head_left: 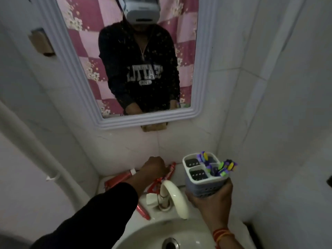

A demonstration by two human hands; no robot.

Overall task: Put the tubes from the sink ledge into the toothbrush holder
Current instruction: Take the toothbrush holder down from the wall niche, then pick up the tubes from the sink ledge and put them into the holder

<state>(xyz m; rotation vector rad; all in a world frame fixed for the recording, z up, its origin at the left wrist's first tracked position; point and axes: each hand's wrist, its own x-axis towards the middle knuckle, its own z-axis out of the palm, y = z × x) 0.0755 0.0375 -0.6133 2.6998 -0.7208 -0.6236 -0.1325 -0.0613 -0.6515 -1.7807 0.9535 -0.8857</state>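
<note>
At lower right of the frame, the right hand [210, 196] grips the base of the toothbrush holder [204, 177], fingers wrapped around it, holding it upright above the sink [152, 232]. Toothbrushes [224, 168] occupy its rear and right compartments. At centre, the left hand [154, 168] is curled closed over a red tube [170, 169] on the sink ledge; grip contact cannot be confirmed. Further red tubes [118, 179] lie left of it, behind the faucet [174, 196].

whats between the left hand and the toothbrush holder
In the head view, one red tube juts from under the left hand toward the toothbrush holder; past its tip, bare ledge.
</note>
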